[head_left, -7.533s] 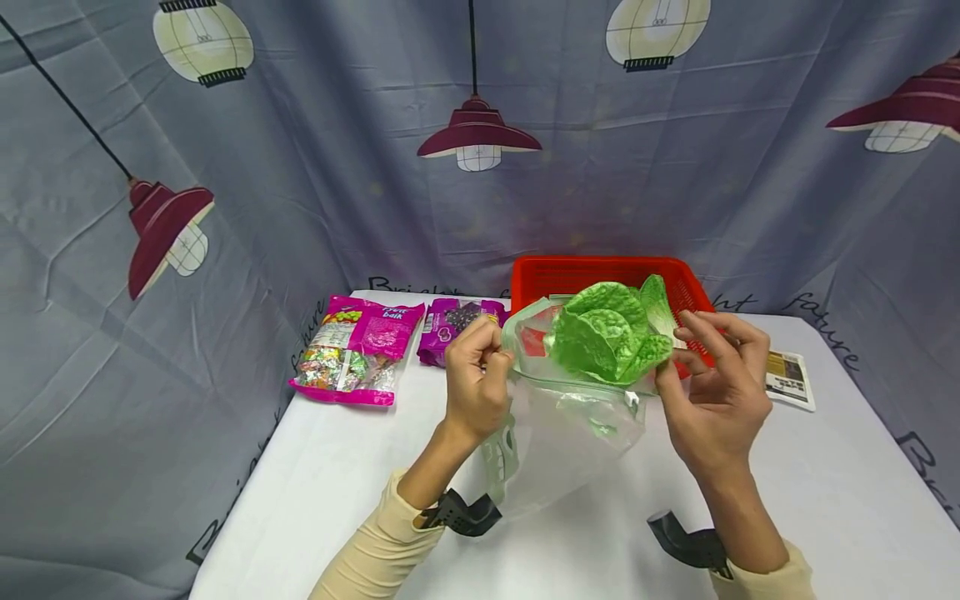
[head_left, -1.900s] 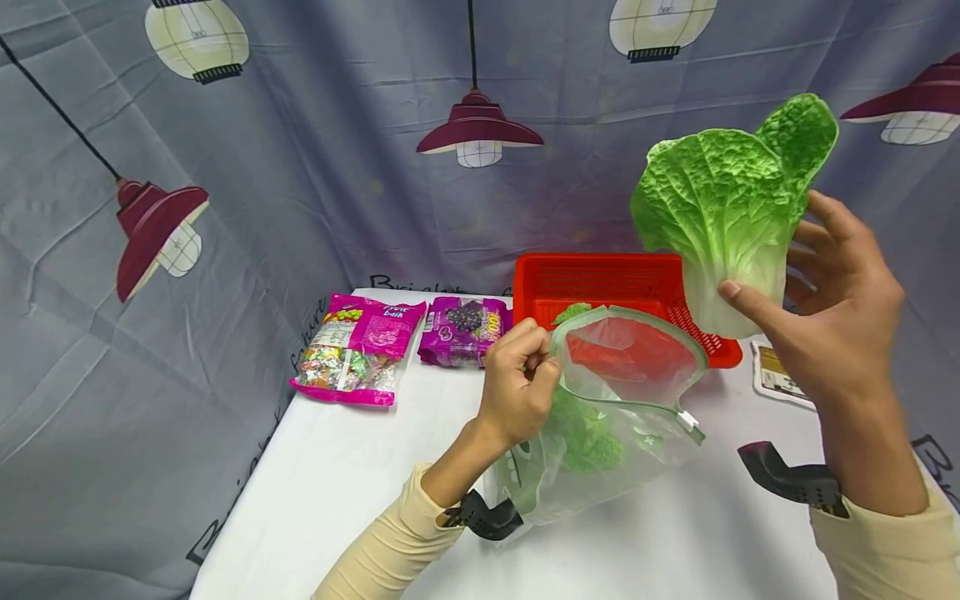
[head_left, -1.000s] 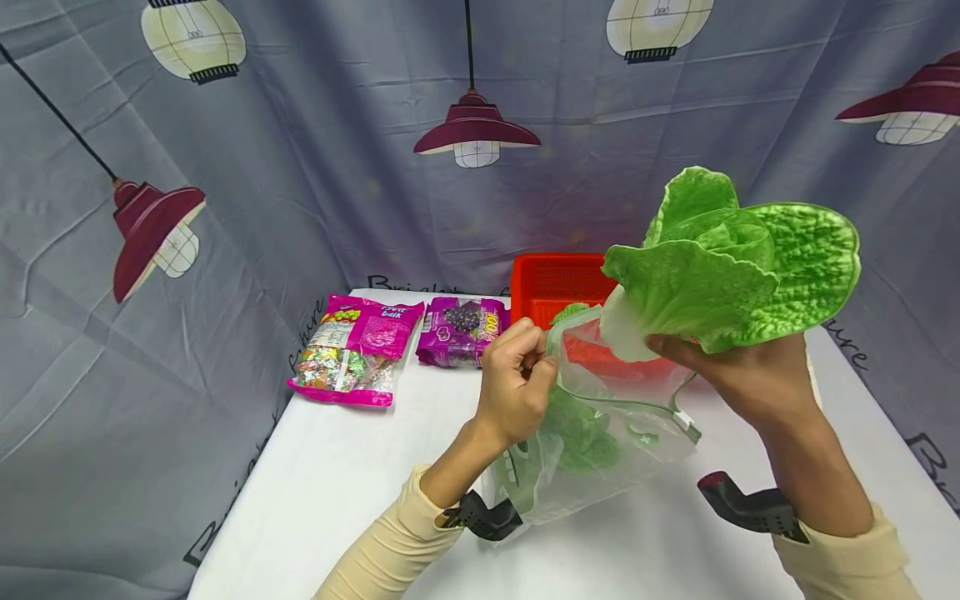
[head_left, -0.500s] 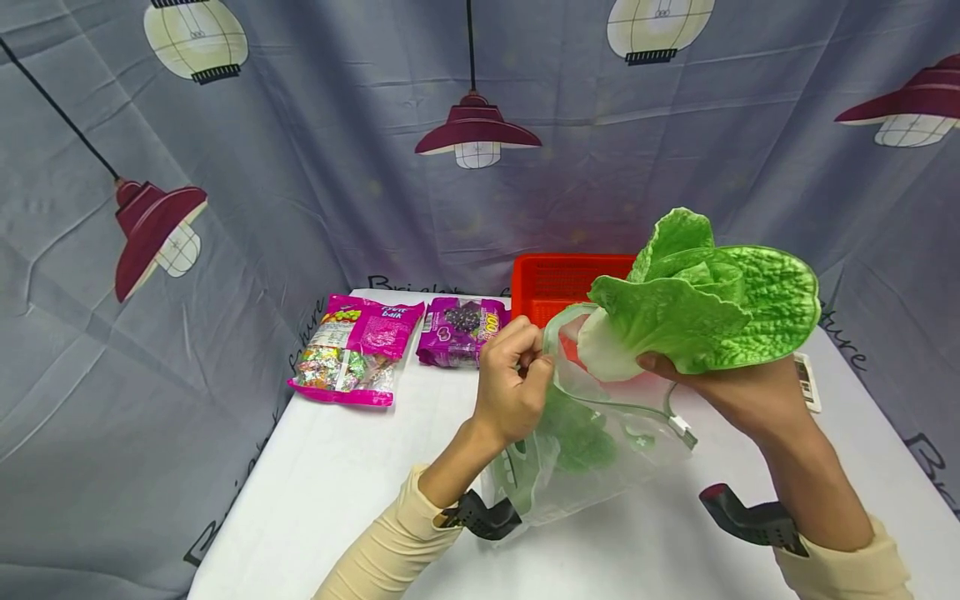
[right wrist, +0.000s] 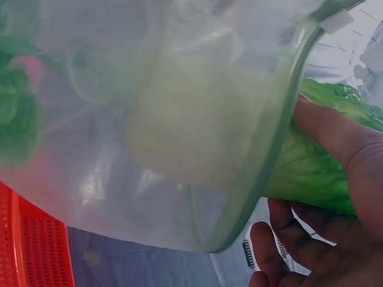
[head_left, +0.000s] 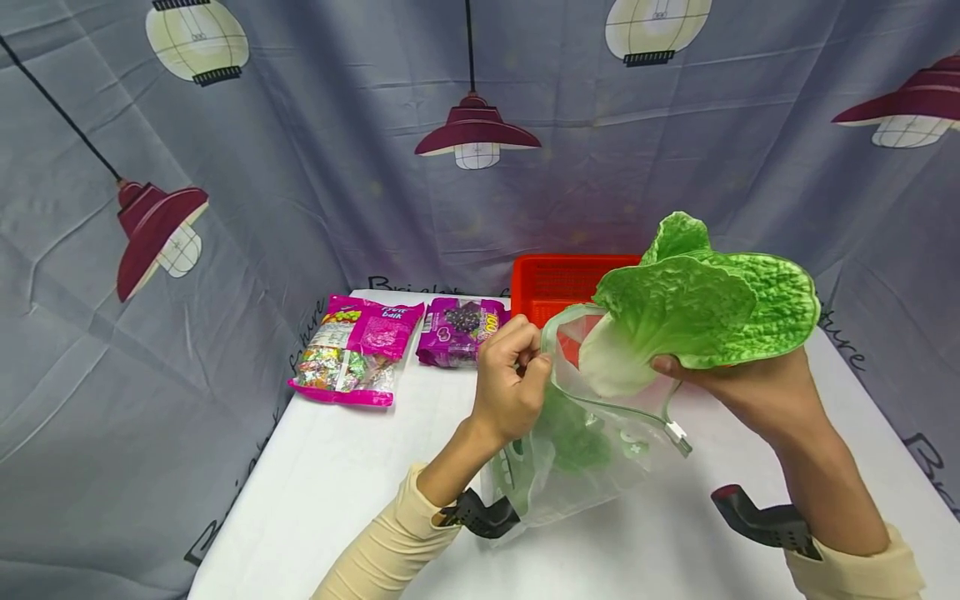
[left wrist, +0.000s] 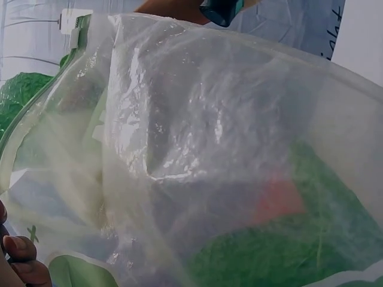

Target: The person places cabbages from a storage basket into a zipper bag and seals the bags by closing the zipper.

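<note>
- Gray cloth point(head_left: 360, 208) with lamp pictures hangs behind the white table point(head_left: 337, 450), beyond both hands.
- We see the right hand point(head_left: 757, 400) wrapped partway around a big cabbage point(head_left: 693, 312), with the thumb on the near side and bent fingers under it.
- We see the left hand point(head_left: 512, 379) curled up tight, pinching the rim of a clear bag point(head_left: 607, 487).
- What matters most, we think, is the way from the right hand to the bag's mouth: left and a bit down. The cabbage's white end pokes out that way and sits in the open mouth.
- The right hand is the nearer one, because it touches the cabbage. The left hand is apart from it, just past the white end.
- We see the cabbage lying on a slant. Its long way runs from the white end, low and left of the right thumb, to the leafy tip, up and right above the right hand.
- Below and right of the left hand, we see something green point(head_left: 577, 437) in the bag, too cloudy to name.
- Beyond both hands, we spot a red basket point(head_left: 562, 279), partly behind the cabbage.
</note>
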Available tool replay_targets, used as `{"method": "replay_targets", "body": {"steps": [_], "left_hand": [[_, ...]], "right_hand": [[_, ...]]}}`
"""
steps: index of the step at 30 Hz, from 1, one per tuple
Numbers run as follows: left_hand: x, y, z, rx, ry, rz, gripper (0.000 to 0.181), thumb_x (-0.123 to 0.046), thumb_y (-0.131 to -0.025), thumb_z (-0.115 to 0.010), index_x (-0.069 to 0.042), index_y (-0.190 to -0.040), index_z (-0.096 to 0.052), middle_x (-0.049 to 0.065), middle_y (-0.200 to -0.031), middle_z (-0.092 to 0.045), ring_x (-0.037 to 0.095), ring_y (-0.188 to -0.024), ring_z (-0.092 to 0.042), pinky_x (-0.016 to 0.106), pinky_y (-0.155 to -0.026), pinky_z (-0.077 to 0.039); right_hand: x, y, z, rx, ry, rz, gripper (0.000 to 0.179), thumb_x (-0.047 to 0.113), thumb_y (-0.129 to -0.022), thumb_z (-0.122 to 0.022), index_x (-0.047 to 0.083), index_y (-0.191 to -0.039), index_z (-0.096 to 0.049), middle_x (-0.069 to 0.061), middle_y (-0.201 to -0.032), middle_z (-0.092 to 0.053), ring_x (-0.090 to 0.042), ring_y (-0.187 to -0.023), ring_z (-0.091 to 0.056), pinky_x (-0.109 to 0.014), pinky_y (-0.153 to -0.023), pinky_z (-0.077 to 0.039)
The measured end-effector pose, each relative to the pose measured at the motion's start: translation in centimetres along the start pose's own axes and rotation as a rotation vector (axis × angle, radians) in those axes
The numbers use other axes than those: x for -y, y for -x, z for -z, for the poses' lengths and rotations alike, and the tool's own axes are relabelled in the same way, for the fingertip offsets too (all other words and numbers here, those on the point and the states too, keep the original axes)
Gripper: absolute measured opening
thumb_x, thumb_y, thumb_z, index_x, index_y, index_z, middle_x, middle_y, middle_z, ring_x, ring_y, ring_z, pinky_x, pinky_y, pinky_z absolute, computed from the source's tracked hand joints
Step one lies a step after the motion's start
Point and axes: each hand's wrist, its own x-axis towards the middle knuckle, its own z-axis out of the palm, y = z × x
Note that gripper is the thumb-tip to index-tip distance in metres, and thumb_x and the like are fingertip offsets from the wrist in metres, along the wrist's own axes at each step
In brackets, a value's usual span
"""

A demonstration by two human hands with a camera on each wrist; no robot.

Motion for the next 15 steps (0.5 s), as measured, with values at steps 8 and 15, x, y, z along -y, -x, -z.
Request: {"method": "replay_targets", "body": {"steps": [8, 15], "left_hand": [[0.0, 0.0, 0.0, 0.004, 0.001, -0.005, 0.019, -0.004, -0.073, -0.045, -0.013, -0.063, -0.032, -0.001, -0.063, -0.029, 0.010, -0.054, -0.030, 0.023, -0.046, -0.024], [0.0, 0.0, 0.0, 0.005, 0.007, -0.010, 0.018, -0.004, -0.073, -0.044, -0.013, -0.063, -0.032, -0.001, -0.063, -0.028, 0.010, -0.054, -0.029, 0.023, -0.046, -0.024]], "right_hand": [[-0.7, 0.4, 0.0, 0.035, 0.278, -0.048, 0.086, -0.013, -0.049, -0.090, 0.004, -0.127, -0.058, -0.002, -0.110, -0.065, -0.014, -0.098, -0.060, -0.019, -0.079, -0.046], [-1.1, 1.0, 0.1, 0.124, 0.469, -0.106, 0.051, 0.005, -0.059, -0.092, 0.009, -0.106, -0.072, 0.000, -0.086, -0.066, -0.017, -0.074, -0.052, -0.022, -0.060, -0.042]]}}
